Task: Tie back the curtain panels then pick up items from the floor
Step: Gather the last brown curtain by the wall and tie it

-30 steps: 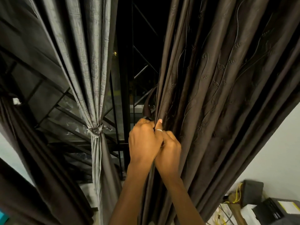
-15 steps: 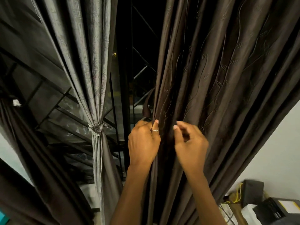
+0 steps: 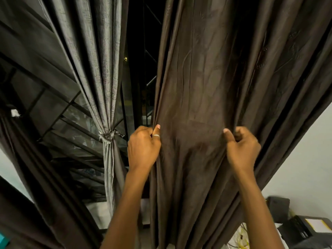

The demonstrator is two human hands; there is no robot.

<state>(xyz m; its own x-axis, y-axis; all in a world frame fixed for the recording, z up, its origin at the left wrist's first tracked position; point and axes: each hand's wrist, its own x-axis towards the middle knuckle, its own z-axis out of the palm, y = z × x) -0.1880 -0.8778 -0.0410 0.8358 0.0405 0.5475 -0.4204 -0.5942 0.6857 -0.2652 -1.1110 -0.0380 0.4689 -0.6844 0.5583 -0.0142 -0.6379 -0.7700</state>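
Night-dark window [image 3: 138, 72] glass and its metal grille fill the gap between two drapes. To the left of that gap, the grey curtain panel [image 3: 100, 69] is already gathered and cinched by a knotted tie [image 3: 108, 136]. The brown curtain panel [image 3: 201, 83] hangs loose in front of the person and takes up the middle and right of the view.

The left hand [image 3: 143, 147], with a ring [image 3: 156, 135] on its thumb, pinches the panel's left edge between the thumb and curled fingers. The right hand [image 3: 242, 150] is clenched on a fold well to the right. The hands are apart, and the cloth is stretched flat between them.

I judge that the gathering could go wrong in a few ways:
- The smooth fabric could slip out of the left-hand pinch.
- The outer pleats beyond the right hand could be left out of the bundle.
- A hard downward pull could strain the rail, which is out of view.
- No tie for this panel shows, so the bundle may have to be held in one hand while one is found.

There is open room on the window side of the left hand. On the right, the pleats run close to the white wall [image 3: 305, 150], with a black box [image 3: 277, 206] and yellow cables [image 3: 241, 237] low in that corner. The floor hardly shows.
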